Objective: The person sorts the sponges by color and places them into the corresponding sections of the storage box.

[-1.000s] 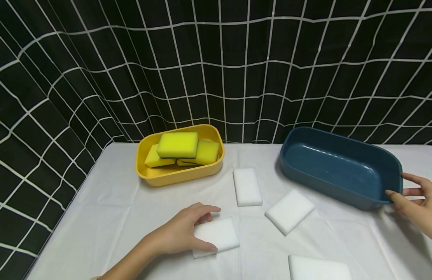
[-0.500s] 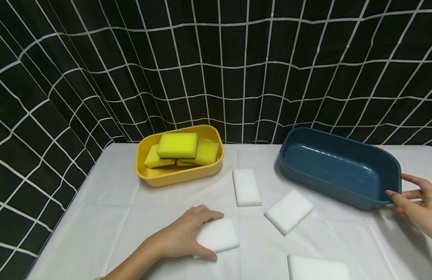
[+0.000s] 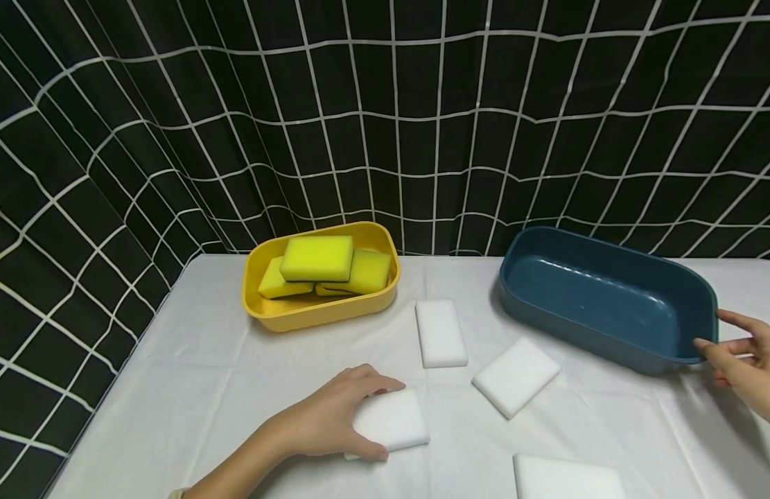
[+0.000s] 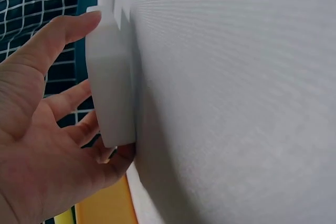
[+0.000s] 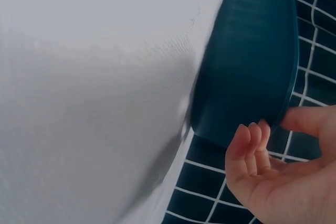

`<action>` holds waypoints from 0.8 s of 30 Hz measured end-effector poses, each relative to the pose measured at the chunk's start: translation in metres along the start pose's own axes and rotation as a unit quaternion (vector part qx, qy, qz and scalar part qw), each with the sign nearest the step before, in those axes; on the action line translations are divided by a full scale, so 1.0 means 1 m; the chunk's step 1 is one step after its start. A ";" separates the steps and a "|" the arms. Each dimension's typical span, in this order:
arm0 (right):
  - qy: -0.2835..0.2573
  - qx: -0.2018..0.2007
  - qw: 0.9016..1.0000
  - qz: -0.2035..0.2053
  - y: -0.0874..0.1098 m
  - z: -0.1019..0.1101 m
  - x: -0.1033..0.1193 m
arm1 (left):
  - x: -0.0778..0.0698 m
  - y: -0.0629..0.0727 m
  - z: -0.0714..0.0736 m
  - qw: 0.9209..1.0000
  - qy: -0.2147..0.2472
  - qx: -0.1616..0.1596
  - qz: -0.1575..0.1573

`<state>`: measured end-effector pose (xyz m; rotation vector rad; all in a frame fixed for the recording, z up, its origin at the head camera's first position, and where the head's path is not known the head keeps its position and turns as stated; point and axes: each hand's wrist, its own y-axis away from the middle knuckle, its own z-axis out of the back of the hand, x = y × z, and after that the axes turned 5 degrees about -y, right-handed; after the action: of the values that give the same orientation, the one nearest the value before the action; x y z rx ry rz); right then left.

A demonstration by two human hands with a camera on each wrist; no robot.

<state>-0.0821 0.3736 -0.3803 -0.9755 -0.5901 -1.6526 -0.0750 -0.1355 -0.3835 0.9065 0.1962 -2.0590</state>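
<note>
My left hand [image 3: 335, 416] holds a white sponge block [image 3: 394, 419] across its width, thumb on the near edge and fingers on the far one. The left wrist view shows the same sponge [image 4: 110, 77] by the tablecloth, between thumb and fingers; any gap beneath it is hard to judge. At the right, my right hand [image 3: 755, 367] holds the near right corner of a dark blue tub [image 3: 609, 333], its thumb at the rim. The other fingers [image 5: 254, 145] are bent beside the tub's outer wall in the right wrist view. No sponge lies in this tub.
A yellow tub [image 3: 322, 315] with yellow sponges [image 3: 317, 258] stands at the back left. More white sponges lie on the white tablecloth: one upright [image 3: 441, 333], one slanted [image 3: 516, 378], one cut off at the bottom edge [image 3: 568, 478]. A black gridded curtain [image 3: 422, 125] hangs behind.
The left hand's fingers and thumb have shifted slightly right and closed around the white sponge. The right thumb has drawn back a little toward the tub's rim. Both tubs stay in place.
</note>
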 end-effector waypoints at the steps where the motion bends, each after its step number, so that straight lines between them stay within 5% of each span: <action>1: -0.004 0.001 1.000 0.001 0.000 0.000 0.000 | 0.000 -0.001 0.000 1.000 0.000 0.002 -0.003; 14: -0.018 0.006 1.000 -0.007 0.004 -0.002 0.012 | -0.014 -0.016 0.003 1.000 -0.002 0.000 -0.027; 24: 0.010 0.003 1.000 -0.007 0.003 -0.001 0.011 | -0.041 -0.036 0.006 0.999 0.002 0.009 -0.035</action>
<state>-0.0811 0.3660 -0.3725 -0.9527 -0.5893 -1.6699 -0.0903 -0.0889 -0.3580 0.9275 0.2145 -2.1264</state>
